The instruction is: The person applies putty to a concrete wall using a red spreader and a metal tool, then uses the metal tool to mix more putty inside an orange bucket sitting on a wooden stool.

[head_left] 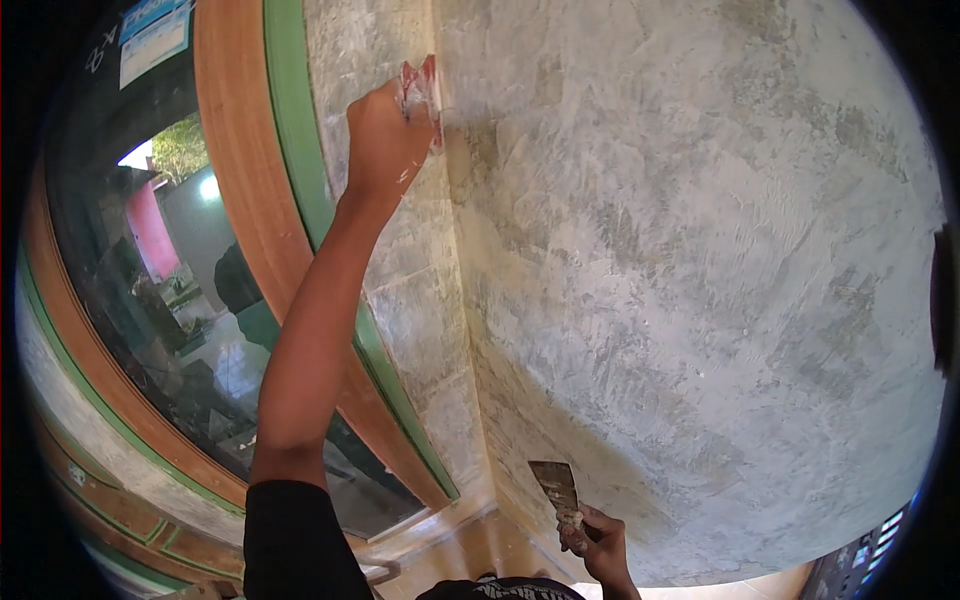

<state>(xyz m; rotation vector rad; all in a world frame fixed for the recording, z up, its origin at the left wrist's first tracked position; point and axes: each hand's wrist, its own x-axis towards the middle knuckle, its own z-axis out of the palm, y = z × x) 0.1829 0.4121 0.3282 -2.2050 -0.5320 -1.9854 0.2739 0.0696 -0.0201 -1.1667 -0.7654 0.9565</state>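
My left hand is raised high and closed on a red, putty-smeared scraper, held against the narrow plastered strip beside the inside corner. Low in the view, my right hand grips a dark, dirty metal putty knife with its blade pointing up, in front of the broad mottled grey plastered wall. The fingers of my left hand are partly hidden from view.
At left, a glass window with reflections has a wooden frame with green trim and a blue-and-white sticker. A tan floor shows below the corner, and a dark grille stands at lower right.
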